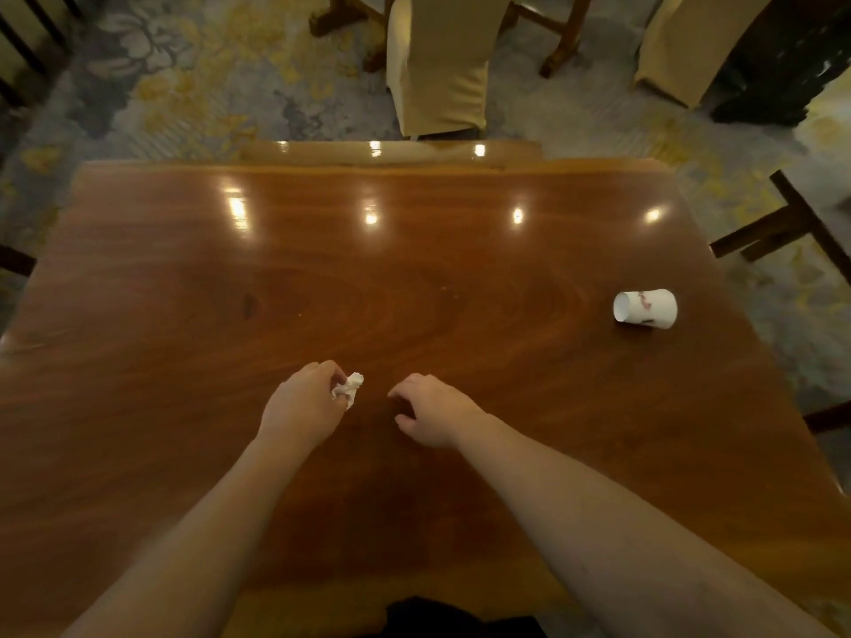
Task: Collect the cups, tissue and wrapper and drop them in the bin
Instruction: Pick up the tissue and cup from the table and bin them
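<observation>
A glossy wooden table [414, 278] fills the view, with a cloth-covered chair [442, 62] beyond its far edge on patterned carpet [184, 85]. A white paper cup [644, 308] lies on its side near the table's right edge — well apart from both hands. The left hand [301, 402] has its grip closed on a crumpled tissue [348, 389], while the right hand [430, 409] hovers just beside it — fingers loosely curled, holding nothing.
</observation>
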### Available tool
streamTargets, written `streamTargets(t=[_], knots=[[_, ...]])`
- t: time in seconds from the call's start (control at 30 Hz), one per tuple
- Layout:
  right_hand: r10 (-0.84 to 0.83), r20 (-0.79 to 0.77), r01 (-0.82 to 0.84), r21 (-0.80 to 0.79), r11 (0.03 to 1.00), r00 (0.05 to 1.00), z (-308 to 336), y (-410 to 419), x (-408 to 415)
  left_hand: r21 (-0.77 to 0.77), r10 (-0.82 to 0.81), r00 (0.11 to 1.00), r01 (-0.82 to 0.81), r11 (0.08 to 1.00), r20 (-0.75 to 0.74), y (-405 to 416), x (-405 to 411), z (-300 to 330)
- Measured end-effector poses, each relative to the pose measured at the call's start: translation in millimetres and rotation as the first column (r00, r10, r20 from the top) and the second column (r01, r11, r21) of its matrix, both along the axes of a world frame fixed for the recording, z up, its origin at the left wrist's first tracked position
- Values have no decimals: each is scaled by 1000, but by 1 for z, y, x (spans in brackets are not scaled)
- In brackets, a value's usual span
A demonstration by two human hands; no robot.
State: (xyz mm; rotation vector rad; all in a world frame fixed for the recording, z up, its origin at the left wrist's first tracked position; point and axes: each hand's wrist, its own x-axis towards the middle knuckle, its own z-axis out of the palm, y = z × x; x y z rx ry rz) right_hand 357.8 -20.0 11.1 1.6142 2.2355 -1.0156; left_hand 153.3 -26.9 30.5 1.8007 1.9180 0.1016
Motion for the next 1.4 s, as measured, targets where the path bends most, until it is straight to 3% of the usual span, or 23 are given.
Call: streamTargets(t=[0.33,0.6,1.0,1.4], knots=[[-163,100,130,278,952,981,25,32,235,33,-55,998,55,998,5,17,175,26],[-227,267,88,449,889,937,16,76,360,2,-83,996,84,997,-40,27,247,23],[-185,374,19,406,914,909,-6,95,390,67,-49,998,51,996,-25,19,271,23],[8,179,-98,500,860,984,30,-18,324,144,64,998,-65,987,12,-73,226,44]])
